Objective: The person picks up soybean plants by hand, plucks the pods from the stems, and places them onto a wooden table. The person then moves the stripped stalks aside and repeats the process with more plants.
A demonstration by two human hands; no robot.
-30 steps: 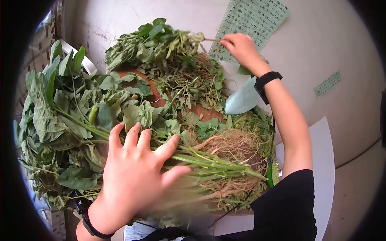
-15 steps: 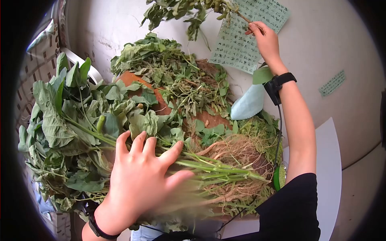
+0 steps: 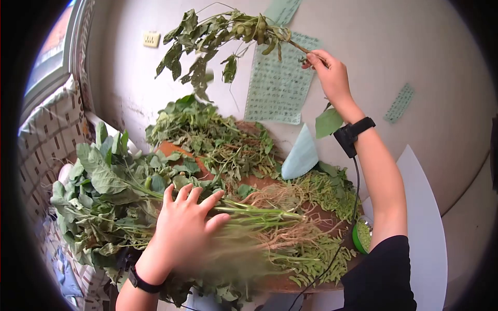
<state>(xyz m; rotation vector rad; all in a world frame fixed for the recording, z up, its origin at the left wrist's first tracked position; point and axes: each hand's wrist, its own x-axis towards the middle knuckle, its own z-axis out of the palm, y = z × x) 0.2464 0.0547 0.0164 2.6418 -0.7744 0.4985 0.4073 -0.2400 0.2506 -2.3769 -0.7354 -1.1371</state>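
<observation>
My right hand (image 3: 334,78) grips a soybean plant (image 3: 254,30) by its bare brown stem, high in front of the wall. Leaves and plump pods hang from the plant's far end, pointing left. My left hand (image 3: 184,225) lies with fingers spread over a heap of uprooted bean plants (image 3: 109,179). Their green stems pass beneath the fingers, and tangled pale roots (image 3: 280,199) stick out to the right. Loose green pods (image 3: 324,254) are scattered beside the roots. The area just below my left hand is blurred.
A second leafy pile (image 3: 207,127) sits at the back of the brown table (image 3: 267,181). At the right edge stands a green bowl (image 3: 362,236) of shelled beans. A pale blue pointed object (image 3: 301,155) leans behind the pods. Written green sheets (image 3: 277,93) hang on the wall. A cable runs from my right wrist.
The view has tilted up, showing more wall and the whole held plant. My right hand still holds its stem. My left hand remains spread over the heap.
</observation>
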